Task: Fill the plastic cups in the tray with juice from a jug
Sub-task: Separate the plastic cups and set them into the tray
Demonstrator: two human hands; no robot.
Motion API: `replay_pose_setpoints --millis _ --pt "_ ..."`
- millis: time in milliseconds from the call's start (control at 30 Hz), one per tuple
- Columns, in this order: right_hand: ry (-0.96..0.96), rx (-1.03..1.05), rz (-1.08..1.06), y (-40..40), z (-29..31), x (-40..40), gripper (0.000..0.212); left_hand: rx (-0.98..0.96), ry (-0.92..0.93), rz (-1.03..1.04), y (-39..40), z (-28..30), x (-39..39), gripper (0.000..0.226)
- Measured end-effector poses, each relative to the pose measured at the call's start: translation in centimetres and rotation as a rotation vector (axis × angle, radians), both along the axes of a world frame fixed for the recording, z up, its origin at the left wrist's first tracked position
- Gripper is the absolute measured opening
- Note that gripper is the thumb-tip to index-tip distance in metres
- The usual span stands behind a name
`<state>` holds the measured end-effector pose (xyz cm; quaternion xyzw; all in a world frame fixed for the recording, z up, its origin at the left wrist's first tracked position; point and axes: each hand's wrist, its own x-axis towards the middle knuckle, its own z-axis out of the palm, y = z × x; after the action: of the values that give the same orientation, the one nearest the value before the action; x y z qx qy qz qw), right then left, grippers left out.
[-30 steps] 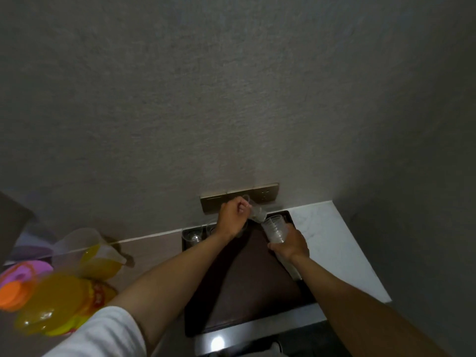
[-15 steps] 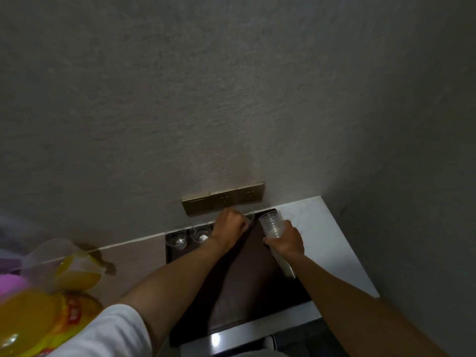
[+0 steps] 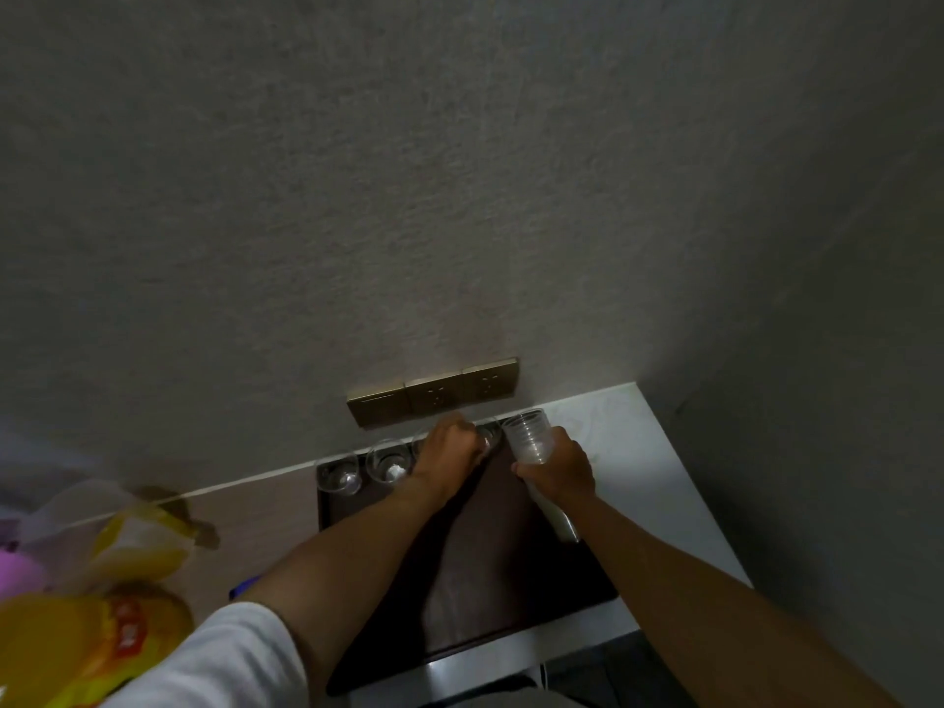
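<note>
Our left hand (image 3: pixel 449 447) pinches a clear cup (image 3: pixel 488 435) at the tray's (image 3: pixel 511 554) back edge. Our right hand's (image 3: pixel 559 467) grip is wrapped around the cup stack (image 3: pixel 531 439).

Dim, grainy, greyish cast. Light falls brightest on the white counter (image 3: pixel 659 452) at right; a small glare spot sits on the metal edge (image 3: pixel 449 674) near the bottom. Arms throw dark shadows across the tray (image 3: pixel 577 580). Wide-angle bending at edges. Yellow jug (image 3: pixel 138 544) and bottle (image 3: pixel 61 651) at near left smeared, out of focus.
</note>
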<state>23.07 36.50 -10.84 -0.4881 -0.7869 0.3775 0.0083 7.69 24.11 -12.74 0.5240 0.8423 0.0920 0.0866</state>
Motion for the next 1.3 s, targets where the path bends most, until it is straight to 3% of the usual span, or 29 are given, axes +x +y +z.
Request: replay_pose_setpoints --millis 400,600,767,1300 --pt "0.002 -0.015 0.005 -0.2 0.4 0.1 0.068 0.067 -0.014 -0.061 -1.0 -0.2 0.5 0.026" --pt "0.006 -0.022 0.017 -0.5 0.1 0.2 0.076 0.322 -0.107 -0.06 -0.2 2.5 1.3 0.031" --pt "0.001 -0.006 0.066 -1.4 1.5 -0.3 0.076 0.384 -0.198 -0.11 0.3 4.6 1.8 0.029" --pt "-0.073 0.192 0.194 -6.3 4.8 0.4 0.069 0.294 -0.543 -0.06 -4.0 5.8 1.6 0.018"
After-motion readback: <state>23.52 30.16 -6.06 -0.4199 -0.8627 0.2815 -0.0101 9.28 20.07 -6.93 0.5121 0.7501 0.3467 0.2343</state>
